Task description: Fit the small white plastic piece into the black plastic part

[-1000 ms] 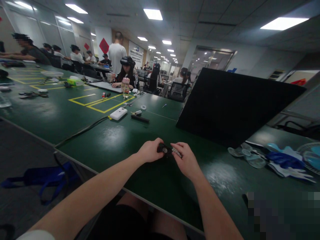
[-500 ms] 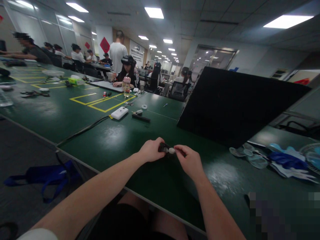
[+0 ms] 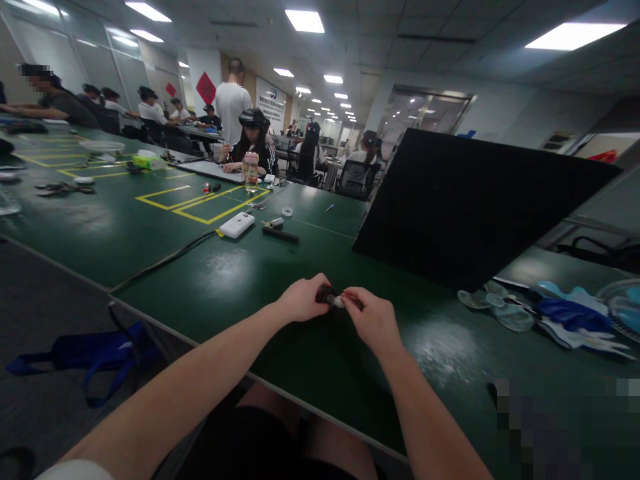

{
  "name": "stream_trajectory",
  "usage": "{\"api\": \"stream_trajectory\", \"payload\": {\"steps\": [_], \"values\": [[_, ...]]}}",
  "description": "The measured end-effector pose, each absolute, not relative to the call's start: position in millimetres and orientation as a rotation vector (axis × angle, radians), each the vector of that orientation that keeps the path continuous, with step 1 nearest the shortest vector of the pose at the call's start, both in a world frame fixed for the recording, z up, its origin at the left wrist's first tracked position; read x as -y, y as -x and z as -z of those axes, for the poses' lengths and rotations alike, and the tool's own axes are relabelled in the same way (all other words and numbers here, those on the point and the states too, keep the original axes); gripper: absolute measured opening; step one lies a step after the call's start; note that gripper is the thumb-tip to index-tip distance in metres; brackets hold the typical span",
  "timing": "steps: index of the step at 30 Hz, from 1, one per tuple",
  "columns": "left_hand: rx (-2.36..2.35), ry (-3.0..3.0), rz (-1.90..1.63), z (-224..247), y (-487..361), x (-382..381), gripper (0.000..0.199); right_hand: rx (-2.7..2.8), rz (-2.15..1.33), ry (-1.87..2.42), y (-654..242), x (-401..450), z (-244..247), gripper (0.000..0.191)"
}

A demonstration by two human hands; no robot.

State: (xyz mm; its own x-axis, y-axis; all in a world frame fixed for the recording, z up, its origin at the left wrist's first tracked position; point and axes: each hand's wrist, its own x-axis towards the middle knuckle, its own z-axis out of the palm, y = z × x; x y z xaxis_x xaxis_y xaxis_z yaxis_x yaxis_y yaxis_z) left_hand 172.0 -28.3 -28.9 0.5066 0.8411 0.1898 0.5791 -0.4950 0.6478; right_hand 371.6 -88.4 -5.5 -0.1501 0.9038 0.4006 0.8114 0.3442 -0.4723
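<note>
Over the green table (image 3: 165, 267), a pale piece (image 3: 339, 302) — pinched in the fingertips of the right hand (image 3: 374, 316) — lies just right of the dark part (image 3: 325, 294) the left hand (image 3: 302, 299) grips, long axis unclear

Green desk (image 3: 270, 267) as reference: grey floor (image 3: 30, 287) below its left edge, glass partitions (image 3: 90, 60) behind its far left, white pillar (image 3: 213, 63) with red diamond decoration (image 3: 206, 88) beyond its far side. Black mesh-back chair (image 3: 354, 179) just past the desk's far edge, glazed doorway (image 3: 425, 110) farther back. Grey ceiling (image 3: 360, 33) above the desk, rectangular light panels (image 3: 305, 21) lit, rows receding.
</note>
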Motion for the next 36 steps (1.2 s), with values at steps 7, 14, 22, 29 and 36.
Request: {"api": "stream_trajectory", "payload": {"steps": [7,14,22,29,36], "values": [[-1.124,-2.229,-0.667,28.3,-172.2,27.8,0.042,1.907,-0.202,1.509,-367.7,85.3,8.3,0.016],[-1.129,-2.213,-0.668,28.8,-172.1,28.4,0.042,1.922,-0.105,1.534,-367.0,87.1,11.4,0.023],[-1.104,-2.193,-0.662,26.3,-170.1,28.4,0.04,1.852,-0.212,1.572,-364.7,84.2,22.4,0.039],[-1.112,-2.118,-0.675,27.3,-166.0,27.0,0.042,1.532,-0.457,1.556,-373.7,84.7,15.5,0.06],[-1.297,-2.304,-0.814,29.8,-107.4,5.7,0.043,1.36,-0.511,1.571,-393.0,84.0,12.1,0.075]]}}
